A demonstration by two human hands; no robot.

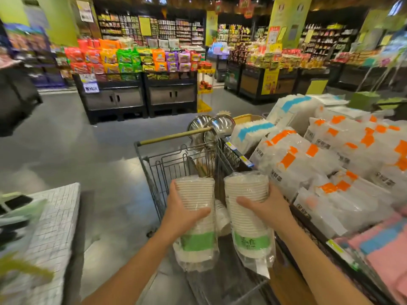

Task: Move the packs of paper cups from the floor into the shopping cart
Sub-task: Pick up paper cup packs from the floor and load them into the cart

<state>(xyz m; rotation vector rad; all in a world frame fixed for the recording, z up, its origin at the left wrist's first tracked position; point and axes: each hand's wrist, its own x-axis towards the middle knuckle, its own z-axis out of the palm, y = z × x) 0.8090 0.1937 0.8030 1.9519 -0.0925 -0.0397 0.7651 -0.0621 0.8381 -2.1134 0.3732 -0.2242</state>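
I hold two packs of paper cups over the shopping cart [154, 170], each a stack of white cups in clear plastic with a green label. My left hand [182, 213] grips the left pack [197, 221] around its middle. My right hand [267, 208] grips the right pack [250, 216] from its right side. Both packs hang side by side above the cart's basket, rims pointing away from me. Another white pack [222, 219] shows between them, lower in the cart.
Steel bowls [220, 126] lie at the cart's far end by its handle bar. A display of plastic-wrapped goods [330, 164] crowds the cart's right side. A white gridded box [52, 230] stands at the left. Grey floor and snack shelves [136, 60] lie ahead.
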